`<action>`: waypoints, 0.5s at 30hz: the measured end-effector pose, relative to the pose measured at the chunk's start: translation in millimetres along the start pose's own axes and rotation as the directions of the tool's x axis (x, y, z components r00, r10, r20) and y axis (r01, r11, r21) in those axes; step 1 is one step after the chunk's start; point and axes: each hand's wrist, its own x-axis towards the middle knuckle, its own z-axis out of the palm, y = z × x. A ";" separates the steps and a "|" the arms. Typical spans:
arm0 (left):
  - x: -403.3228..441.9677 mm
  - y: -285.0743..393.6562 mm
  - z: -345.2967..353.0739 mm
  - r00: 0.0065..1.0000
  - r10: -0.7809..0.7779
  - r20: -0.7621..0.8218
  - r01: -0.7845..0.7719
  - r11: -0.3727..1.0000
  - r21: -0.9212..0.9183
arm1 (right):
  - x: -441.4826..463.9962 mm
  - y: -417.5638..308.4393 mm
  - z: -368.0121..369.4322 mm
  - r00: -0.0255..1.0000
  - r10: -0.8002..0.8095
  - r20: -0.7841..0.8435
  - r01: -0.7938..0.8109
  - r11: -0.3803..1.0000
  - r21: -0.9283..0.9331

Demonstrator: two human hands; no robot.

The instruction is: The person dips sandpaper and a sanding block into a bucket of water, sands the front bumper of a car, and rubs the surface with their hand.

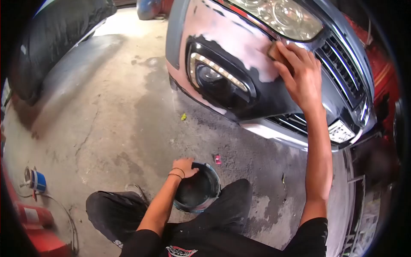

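Observation:
My right hand [299,70] presses a small brown block [277,53] against the car bumper [239,36], just under the headlight [284,17]. The bumper has pale pinkish and white patches beside dark grey areas, around a fog lamp [209,73] with a row of small lights. Between my knees stands a dark round bucket [217,182], and my left hand [185,167] rests at its rim, fingers curled over the upper left edge. The inside of the bucket is dark, and its contents are hard to make out.
A black-covered object [55,43] stands at the upper left. On the floor at left are a blue-banded can [39,181], a cable and a red object [34,215]. A small pink item [218,159] lies beyond the bucket. Metal racks [364,205] stand at right.

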 end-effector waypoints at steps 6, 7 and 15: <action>18.8 -19.1 1.7 0.998 0.070 0.004 -0.070 0.993 -0.091 | -20.0 -0.7 -13.9 0.996 0.071 0.055 -0.068 0.997 -0.044; 20.8 -17.7 -2.3 0.998 0.058 0.034 -0.053 0.992 -0.113 | -17.0 0.4 -13.8 0.997 0.060 0.050 -0.058 0.997 -0.054; 36.1 -28.7 10.2 0.988 0.129 0.082 -0.117 0.984 -0.131 | 2.2 2.2 -9.8 0.997 0.032 0.077 -0.030 0.999 -0.025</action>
